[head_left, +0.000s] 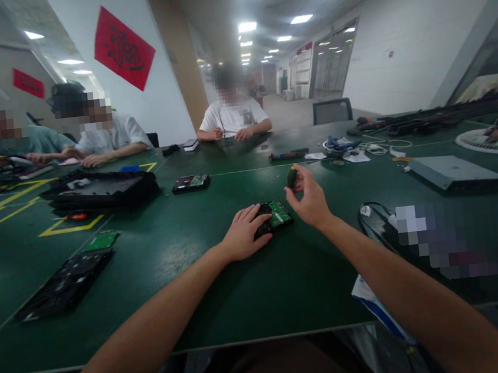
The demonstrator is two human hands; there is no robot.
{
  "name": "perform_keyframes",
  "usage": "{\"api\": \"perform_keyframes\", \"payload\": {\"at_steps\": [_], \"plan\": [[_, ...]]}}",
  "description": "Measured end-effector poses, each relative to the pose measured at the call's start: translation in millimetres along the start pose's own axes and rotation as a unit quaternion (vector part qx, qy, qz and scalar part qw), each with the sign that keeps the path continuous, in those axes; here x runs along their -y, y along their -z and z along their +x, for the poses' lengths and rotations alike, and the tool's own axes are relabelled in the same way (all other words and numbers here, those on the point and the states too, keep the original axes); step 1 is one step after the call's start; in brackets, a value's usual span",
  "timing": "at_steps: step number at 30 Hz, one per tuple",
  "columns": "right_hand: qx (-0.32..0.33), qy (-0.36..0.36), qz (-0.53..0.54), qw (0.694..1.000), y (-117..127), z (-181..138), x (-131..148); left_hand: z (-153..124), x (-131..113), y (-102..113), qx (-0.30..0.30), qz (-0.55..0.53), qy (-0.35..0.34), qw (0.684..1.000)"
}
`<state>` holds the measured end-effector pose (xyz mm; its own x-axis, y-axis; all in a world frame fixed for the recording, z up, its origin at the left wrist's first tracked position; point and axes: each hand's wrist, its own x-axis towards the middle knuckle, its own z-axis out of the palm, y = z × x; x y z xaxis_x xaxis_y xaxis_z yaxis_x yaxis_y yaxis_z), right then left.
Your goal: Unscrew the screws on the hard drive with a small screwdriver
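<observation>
While the left hand [247, 233] lies over one end of a black and green drive [281, 214], the right hand [310, 198] is up in the air just beside it. The drive is flat on the green table [207, 297], right in front of the person. The left fingers go over its top, and the thumb sits along its near side, so this hand is holding the drive. Its green board shows on the right end, and the hand hides much of the black end. The right hand is pinched narrow, with the thumb and fingers around a small dark green handle [292, 177] that has a bit of yellow on it. I cannot tell what is at the tip of the handle.

Farther back, to the left, is another drive [190, 183]. Left of that is a pile of black trays [102, 190]. Nearer, on the left side, a loose green board [102, 240] lies next to a long black frame [66, 283]. On the right side sits a flat grey box [456, 170], and a black cord [363, 222] curls near the right arm. Across the table sits a person in a white shirt [233, 117]. Two more people [112, 132] sit at the far left.
</observation>
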<state>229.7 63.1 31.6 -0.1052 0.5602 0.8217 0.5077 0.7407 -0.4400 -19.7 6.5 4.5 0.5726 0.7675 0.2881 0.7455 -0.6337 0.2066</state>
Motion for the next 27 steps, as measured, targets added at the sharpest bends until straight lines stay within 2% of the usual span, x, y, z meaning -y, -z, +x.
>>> {"api": "perform_keyframes", "payload": {"at_steps": [7,14,22,27], "plan": [[-0.004,0.018,-0.024,1.000,1.2,-0.8,0.5,0.4,-1.1,1.9,0.004,0.003,-0.001,1.000],[-0.002,-0.009,-0.022,1.000,-0.4,-1.1,1.3,0.3,-0.4,1.4,0.002,0.001,0.000,1.000],[0.015,0.028,-0.040,0.999,0.7,-1.7,-0.1,0.4,0.2,0.7,0.003,-0.001,0.001,1.000],[-0.008,-0.007,-0.040,0.999,-1.3,-2.4,-2.7,0.4,1.2,-0.6,0.004,-0.001,-0.002,1.000]]}}
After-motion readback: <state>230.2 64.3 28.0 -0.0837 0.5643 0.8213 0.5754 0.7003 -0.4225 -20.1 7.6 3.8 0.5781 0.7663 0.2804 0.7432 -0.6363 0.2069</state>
